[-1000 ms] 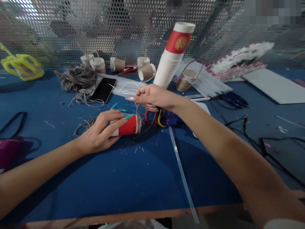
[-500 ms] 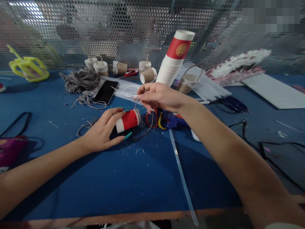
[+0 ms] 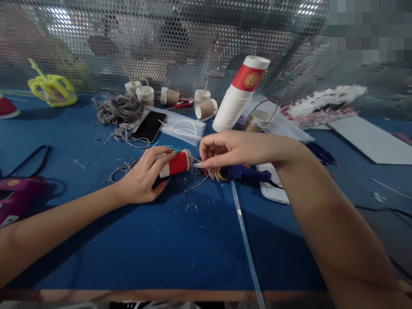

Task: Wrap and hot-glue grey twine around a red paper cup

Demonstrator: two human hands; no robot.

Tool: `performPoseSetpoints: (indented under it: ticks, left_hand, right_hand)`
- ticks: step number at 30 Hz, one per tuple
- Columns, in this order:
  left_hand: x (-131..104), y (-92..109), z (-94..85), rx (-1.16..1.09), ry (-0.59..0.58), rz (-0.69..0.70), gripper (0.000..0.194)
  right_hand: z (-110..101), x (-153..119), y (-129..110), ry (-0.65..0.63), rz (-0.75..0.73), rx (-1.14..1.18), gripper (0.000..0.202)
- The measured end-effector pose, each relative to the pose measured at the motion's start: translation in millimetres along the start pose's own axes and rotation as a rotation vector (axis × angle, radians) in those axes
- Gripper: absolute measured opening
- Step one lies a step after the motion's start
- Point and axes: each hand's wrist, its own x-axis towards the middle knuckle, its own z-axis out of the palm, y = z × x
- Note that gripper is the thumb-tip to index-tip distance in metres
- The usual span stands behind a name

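Observation:
My left hand (image 3: 146, 174) is closed round a small red and white paper cup (image 3: 180, 163), which lies on its side above the blue table. Grey cord (image 3: 189, 160) is wound at the cup's rim, on its right end. Beside that rim, my right hand (image 3: 222, 150) pinches a strand of the cord, its fingertips almost touching the cup. A loose cord tail (image 3: 197, 185) trails on the table below. Just behind the right fingers lies a blue glue gun (image 3: 252, 174) with a long clear glue stick (image 3: 245, 240). Red and yellow handles near it are mostly hidden.
A leaning stack of paper cups (image 3: 233, 105) stands at the back. Grey yarn (image 3: 117, 109), a black phone (image 3: 150, 126) and several small cord-wrapped cups (image 3: 206, 109) are behind my hands. A purple device (image 3: 19, 197) sits at left, a white board (image 3: 373, 137) at right.
My right hand has come down and slightly right, from above the cup to beside its rim, drawing the cord lower. My left hand keeps its hold on the cup. The view has shifted slightly.

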Motion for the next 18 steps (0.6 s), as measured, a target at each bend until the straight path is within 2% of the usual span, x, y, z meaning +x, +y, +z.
performPoseSetpoints:
  ticks: [5,11,13,18]
  left_hand:
    - [-1.0,-1.5,-1.5,-0.015,-0.022,0.032,0.066]
    - [-4.4,-3.9,2.3,0.019,0.075,0.027,0.076]
    - [-3.9,-3.8,3.3,0.05,0.045,0.025,0.071]
    - [-1.4,-2.3,5.1,0.024,-0.007,-0.011,0.061]
  right_hand:
    - [7.8,-8.7,-13.2,-0.062,-0.004,-0.208,0.019]
    - [10.9,-20.0,-22.2,-0.263,-0.009,-0.405,0.027]
    - [11.0,-27.5,-27.2,-0.227,-0.009,-0.441,0.032]
    - [7.3,-49.8,-30.8,0.042,0.024,-0.474,0.03]
